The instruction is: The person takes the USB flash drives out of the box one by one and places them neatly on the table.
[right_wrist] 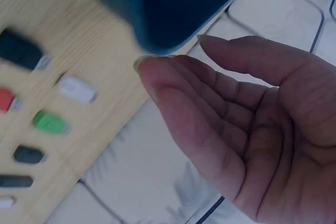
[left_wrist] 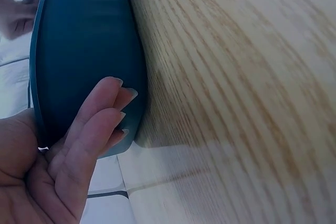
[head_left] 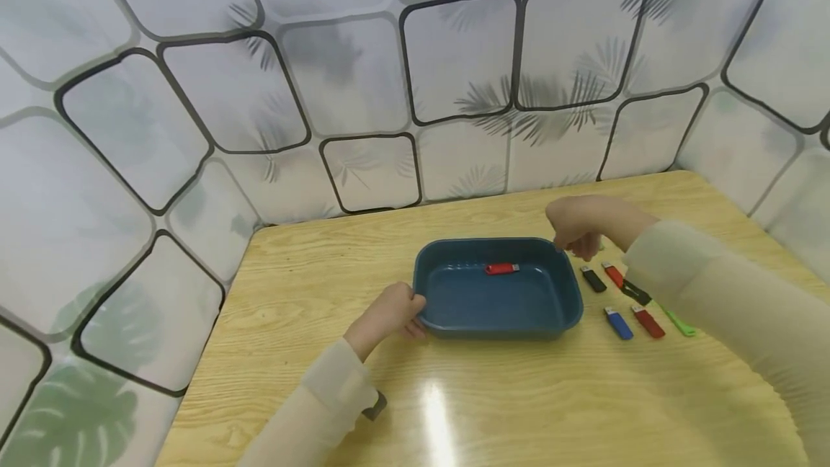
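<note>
A dark blue plastic tray (head_left: 493, 308) sits on the table with one red USB flash drive (head_left: 501, 269) inside. My left hand (head_left: 389, 312) grips its left end, thumb over the rim and fingers against the outer wall (left_wrist: 86, 40). At the far right corner is my right hand (head_left: 580, 225), its fingertips right at the rim. In the right wrist view the right hand (right_wrist: 236, 124) has its thumb and index finger apart, with no flash drive between them.
Right of the tray lie several flash drives, among them a black one (head_left: 593, 279), a blue one (head_left: 619, 323), a dark red one (head_left: 648, 322), a white one (right_wrist: 77, 88) and a green one (right_wrist: 50, 122). A patterned cloth wall (head_left: 363, 78) stands behind the wooden table (head_left: 311, 272).
</note>
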`<state>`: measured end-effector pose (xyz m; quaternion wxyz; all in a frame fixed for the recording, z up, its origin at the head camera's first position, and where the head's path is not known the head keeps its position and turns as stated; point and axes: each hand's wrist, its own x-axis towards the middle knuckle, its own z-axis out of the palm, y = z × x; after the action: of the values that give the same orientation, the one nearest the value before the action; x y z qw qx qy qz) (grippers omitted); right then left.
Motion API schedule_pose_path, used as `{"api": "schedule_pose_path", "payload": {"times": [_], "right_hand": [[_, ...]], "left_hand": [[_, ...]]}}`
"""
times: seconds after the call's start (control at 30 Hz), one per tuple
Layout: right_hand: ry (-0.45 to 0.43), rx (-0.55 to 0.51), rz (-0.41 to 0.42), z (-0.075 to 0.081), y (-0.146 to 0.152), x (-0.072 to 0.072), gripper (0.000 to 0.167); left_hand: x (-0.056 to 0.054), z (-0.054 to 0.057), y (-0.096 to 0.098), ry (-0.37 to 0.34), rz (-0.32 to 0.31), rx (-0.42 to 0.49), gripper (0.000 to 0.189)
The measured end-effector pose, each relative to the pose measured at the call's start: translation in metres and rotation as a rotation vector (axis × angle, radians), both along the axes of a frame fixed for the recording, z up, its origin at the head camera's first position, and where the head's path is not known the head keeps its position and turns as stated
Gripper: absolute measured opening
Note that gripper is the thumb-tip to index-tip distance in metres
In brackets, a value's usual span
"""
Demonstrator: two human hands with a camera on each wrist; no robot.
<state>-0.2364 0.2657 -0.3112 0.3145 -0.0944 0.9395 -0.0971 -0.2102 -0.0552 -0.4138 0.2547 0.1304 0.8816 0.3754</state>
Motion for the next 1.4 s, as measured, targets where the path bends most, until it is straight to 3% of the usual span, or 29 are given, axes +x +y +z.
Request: {"api": "schedule_pose_path", "payload": {"times": [0.17,0.57,0.77,0.8,1.0,1.07,1.27,1.4], "right_hand": [[-0.01,0.036,0.025,-0.004,-0.036,-0.009,0.023],[-0.024,0.129,0.058,-0.04,-0.096,-0.023,0.019],[-0.074,0.211,0.045,-0.057,-0.102,-0.03,0.017],[-0.085,0.214,0.052,-0.066,-0.099,-0.036,0.015],[-0.104,0.245,0.095,-0.068,-0.102,-0.037,0.012],[-0.113,0.245,0.09,-0.061,-0.105,-0.03,0.015],[-0.053,0.274,0.117,-0.066,-0.102,-0.027,0.004],[0.036,0.292,0.166,-0.071,-0.102,-0.025,0.018]], "left_hand": [[-0.001,-0.001,0.001,-0.005,-0.006,0.009,0.031],[0.002,0.006,0.006,-0.002,0.014,-0.009,0.029],[0.004,0.006,0.009,0.003,0.013,-0.021,0.03],[0.004,0.006,0.009,0.001,0.012,-0.02,0.03],[0.004,0.006,0.008,-0.012,0.022,-0.01,0.03],[0.004,0.006,0.007,-0.014,0.024,-0.006,0.03],[0.003,0.005,0.004,-0.018,0.022,0.006,0.031],[0.004,0.005,0.003,-0.019,0.025,0.017,0.03]]}}
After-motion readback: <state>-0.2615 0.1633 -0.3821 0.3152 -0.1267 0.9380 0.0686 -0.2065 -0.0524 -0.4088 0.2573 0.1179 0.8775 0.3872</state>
